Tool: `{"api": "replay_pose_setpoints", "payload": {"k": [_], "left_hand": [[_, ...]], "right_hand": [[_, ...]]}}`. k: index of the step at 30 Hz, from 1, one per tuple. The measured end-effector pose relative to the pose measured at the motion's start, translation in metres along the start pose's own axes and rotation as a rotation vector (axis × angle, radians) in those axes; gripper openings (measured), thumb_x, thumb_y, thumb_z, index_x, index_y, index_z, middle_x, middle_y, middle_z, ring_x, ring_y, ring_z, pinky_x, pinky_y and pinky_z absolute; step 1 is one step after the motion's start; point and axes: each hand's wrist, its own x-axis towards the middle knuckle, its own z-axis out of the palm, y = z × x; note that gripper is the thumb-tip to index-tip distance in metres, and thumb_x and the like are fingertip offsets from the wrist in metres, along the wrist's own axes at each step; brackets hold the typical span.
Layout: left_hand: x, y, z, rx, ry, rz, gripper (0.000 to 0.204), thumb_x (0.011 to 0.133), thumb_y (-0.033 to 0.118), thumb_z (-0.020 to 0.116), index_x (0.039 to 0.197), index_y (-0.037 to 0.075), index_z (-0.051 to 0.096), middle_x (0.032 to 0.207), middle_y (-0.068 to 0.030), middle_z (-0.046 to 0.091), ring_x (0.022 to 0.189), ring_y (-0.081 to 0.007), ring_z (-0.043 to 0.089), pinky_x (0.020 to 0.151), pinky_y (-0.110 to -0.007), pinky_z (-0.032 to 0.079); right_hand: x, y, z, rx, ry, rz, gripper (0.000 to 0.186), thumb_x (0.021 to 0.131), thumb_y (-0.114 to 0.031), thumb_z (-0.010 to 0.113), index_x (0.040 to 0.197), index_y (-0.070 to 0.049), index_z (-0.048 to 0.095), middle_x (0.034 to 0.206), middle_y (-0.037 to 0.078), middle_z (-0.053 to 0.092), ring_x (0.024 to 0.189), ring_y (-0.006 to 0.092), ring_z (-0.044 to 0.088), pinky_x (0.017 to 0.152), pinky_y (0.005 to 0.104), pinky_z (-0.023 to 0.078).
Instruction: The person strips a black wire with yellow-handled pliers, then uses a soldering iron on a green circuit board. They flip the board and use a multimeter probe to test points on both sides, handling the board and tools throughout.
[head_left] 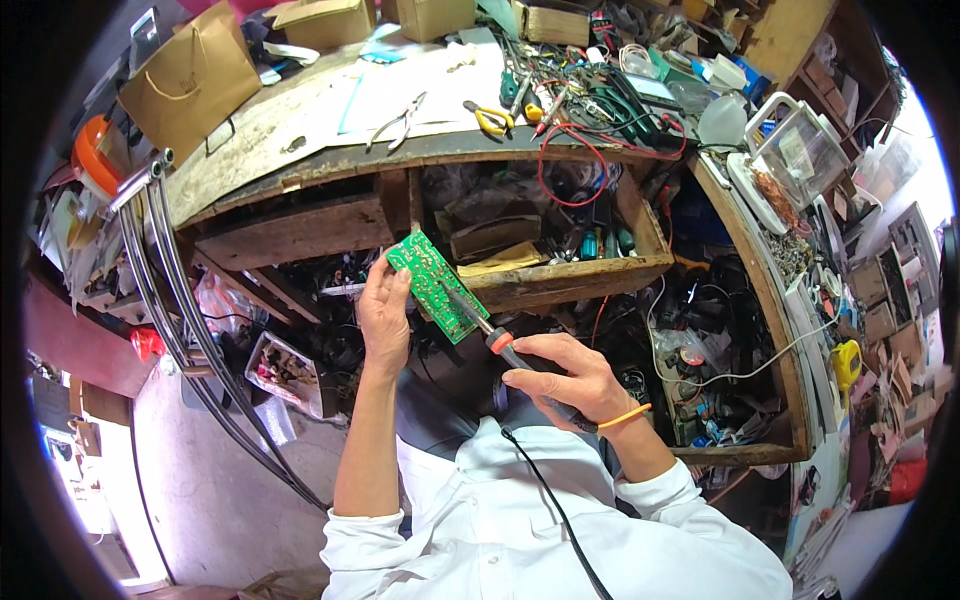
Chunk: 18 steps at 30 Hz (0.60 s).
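Observation:
My left hand (384, 312) grips a green circuit board (428, 283) by its left edge, tilted in the air in front of the open drawer. Solder joints dot the side that faces me. In my right hand (575, 377) is a soldering iron (508, 350) with a dark handle and an orange-red collar. Its metal tip lies over the middle of the board; whether it touches the board I cannot tell. A black cord (548, 482) runs down from near the handle across my white shirt.
An open wooden drawer (560, 280) full of odds and ends juts out beyond the board. On the bench lie pliers (397, 122), yellow-handled cutters (490, 118), and a red test lead (545, 165). Bent metal tubes (180, 290) stand at left; a cluttered open compartment (720, 370) is at right.

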Motion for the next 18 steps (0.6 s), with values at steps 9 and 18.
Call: {"api": "replay_pose_setpoints", "payload": {"k": [9,18], "left_hand": [[-0.001,0.002,0.001,-0.001,-0.011,-0.001,0.038,0.104,0.012,0.057,0.138,-0.003,0.051,0.123,-0.0071,0.065,0.111,-0.0122,0.061,0.100,-0.027,0.045],[0.000,-0.002,-0.002,-0.019,-0.011,-0.007,0.038,0.103,0.012,0.057,0.137,-0.004,0.051,0.124,-0.0075,0.065,0.112,-0.0125,0.061,0.102,-0.028,0.045]], "right_hand": [[-0.001,0.003,0.004,0.107,0.118,0.072,0.037,0.074,0.005,0.079,0.108,-0.008,0.075,0.121,0.015,0.066,0.097,0.0269,0.068,0.080,0.0316,0.056],[-0.007,0.011,0.007,0.151,0.156,0.121,0.038,0.073,0.007,0.078,0.107,-0.010,0.076,0.118,0.014,0.066,0.100,0.0276,0.068,0.082,0.0337,0.056]]}}
